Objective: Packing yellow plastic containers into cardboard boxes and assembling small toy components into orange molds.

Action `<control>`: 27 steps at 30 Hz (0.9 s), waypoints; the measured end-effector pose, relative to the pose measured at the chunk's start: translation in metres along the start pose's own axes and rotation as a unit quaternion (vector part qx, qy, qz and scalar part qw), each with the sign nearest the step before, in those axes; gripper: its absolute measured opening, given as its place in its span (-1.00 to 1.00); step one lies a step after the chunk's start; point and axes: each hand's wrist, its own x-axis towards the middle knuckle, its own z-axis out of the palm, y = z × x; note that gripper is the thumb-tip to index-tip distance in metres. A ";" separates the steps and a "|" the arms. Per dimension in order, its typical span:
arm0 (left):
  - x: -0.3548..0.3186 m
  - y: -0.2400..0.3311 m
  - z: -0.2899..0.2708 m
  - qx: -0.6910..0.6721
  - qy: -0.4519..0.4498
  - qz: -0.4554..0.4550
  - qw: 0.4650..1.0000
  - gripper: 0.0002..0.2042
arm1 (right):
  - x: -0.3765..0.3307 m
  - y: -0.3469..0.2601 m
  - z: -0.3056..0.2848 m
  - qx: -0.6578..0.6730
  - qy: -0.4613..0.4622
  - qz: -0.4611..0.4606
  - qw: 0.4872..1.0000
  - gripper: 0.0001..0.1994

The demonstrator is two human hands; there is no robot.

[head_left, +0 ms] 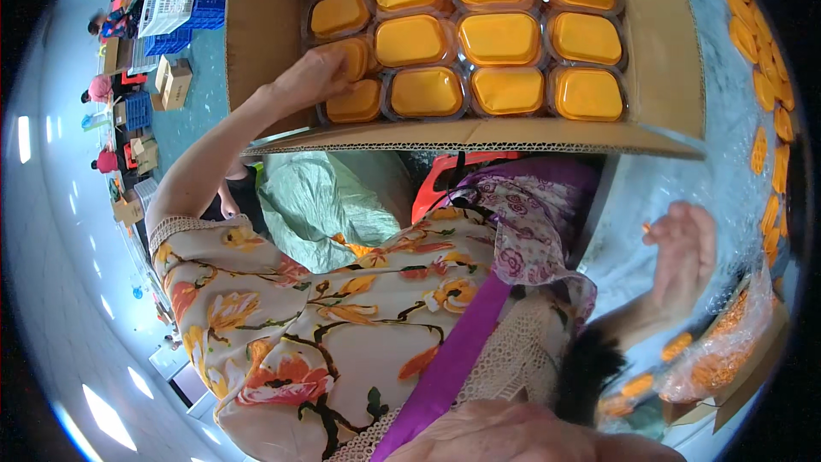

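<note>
So the left hand (312, 79) is up at the upper left of the frame, palm down, fingers bent onto an orange-topped tub (356, 53) in the box's left column. Can't tell if it's actually gripping or just touching. The forearm angles up from the left side. Right hand (687, 244) is raised at the right, fingers loosely curled and a bit blurry; there's an orange speck by a fingertip, can't tell if it's holding anything.

The tubs sit in rows inside an open cardboard box (479, 134) across the top. Right of that is a pale bluish tabletop (646, 181), with orange pieces (758, 90) strung along the far right edge and clear plastic wrap (737, 334) lower down.

Below the box: a pale green sack (321, 197) and something red (434, 186). Upper left has greenish floor (190, 107), stacked crates (171, 2), and a small carton (174, 83). People work at the far left; bright ceiling lights (108, 417) lower left.
</note>
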 end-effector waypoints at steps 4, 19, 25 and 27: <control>0.041 0.026 0.012 -0.061 0.040 0.161 0.984 -0.73 | -0.083 0.006 -0.012 0.003 0.231 0.054 0.972 -0.61; 0.015 0.234 -0.045 -0.196 0.247 0.310 0.897 -0.86 | -0.470 0.059 -0.156 -0.498 0.763 0.251 0.327 -0.46; 0.030 0.353 0.058 -0.217 -0.029 0.410 0.885 -0.83 | -0.486 0.045 -0.251 -0.592 0.655 0.323 0.342 -0.30; 0.035 0.382 0.078 -0.200 -0.105 0.414 0.882 -0.81 | -0.506 0.050 -0.273 -0.604 0.642 0.380 0.280 -0.24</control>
